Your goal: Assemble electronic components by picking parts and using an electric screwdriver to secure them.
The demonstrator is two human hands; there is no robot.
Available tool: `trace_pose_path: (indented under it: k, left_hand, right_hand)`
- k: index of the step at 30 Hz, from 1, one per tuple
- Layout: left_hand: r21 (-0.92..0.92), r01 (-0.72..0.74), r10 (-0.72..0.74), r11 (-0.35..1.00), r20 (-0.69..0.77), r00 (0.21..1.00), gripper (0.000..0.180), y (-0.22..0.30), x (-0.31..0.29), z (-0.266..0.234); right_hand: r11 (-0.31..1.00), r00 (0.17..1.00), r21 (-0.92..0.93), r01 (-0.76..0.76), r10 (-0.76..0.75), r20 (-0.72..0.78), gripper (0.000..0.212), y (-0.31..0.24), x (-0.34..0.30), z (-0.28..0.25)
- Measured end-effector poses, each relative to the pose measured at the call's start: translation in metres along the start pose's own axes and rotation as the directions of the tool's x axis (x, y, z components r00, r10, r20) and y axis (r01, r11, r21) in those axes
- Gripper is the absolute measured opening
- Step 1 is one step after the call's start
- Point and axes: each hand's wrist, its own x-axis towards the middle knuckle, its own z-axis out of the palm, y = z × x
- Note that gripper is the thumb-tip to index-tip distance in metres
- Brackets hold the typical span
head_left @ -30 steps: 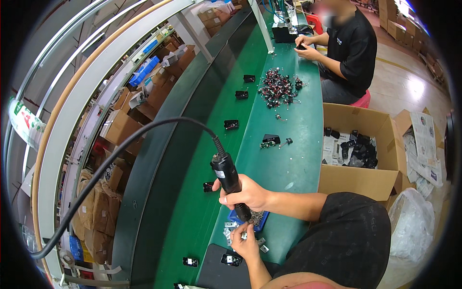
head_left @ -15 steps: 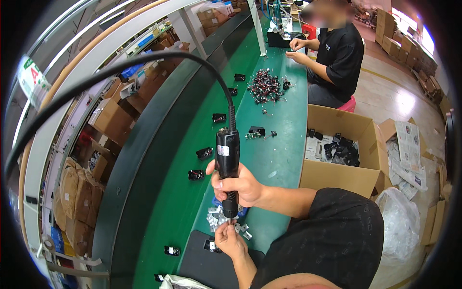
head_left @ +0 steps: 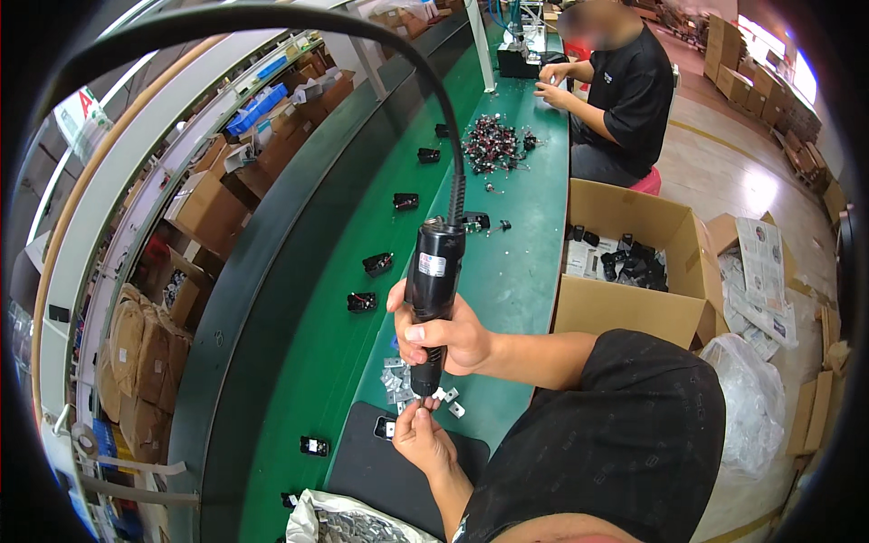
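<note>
We grip the black power driver (head_left: 436, 271) upright in our right hand (head_left: 453, 339) above the counter (head_left: 516, 271), likely to aim its tip down at our left hand (head_left: 424, 441), whose hold we cannot tell, while the black housing (head_left: 382, 427) lies on the dark mat (head_left: 362, 471), presumably for cushioning.

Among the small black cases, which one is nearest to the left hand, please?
The black case on the dark mat, just to the left of the left hand. The cases on the green belt lie farther away.
</note>
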Motion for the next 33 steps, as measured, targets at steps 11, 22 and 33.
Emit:
trace_pose_path:
  k: [11,22,33]
  left_hand:
    - [0.168,0.059,-0.055,0.984,-0.024,0.998,0.013,0.017,-0.001,-0.010]
    - [0.836,-0.534,0.300,0.124,0.481,0.824,0.033,0.028,0.006,-0.035]
    - [0.993,-0.111,0.172,0.036,0.103,0.980,0.095,0.023,0.005,-0.127]
  right_hand:
    - [0.992,0.992,0.083,-0.090,0.081,0.101,0.039,0.028,0.012,-0.017]
    - [0.954,0.972,-0.189,-0.232,0.234,-0.010,0.041,0.069,0.015,-0.037]
    - [0.918,0.959,-0.292,-0.267,0.283,0.013,0.031,0.131,0.031,-0.032]
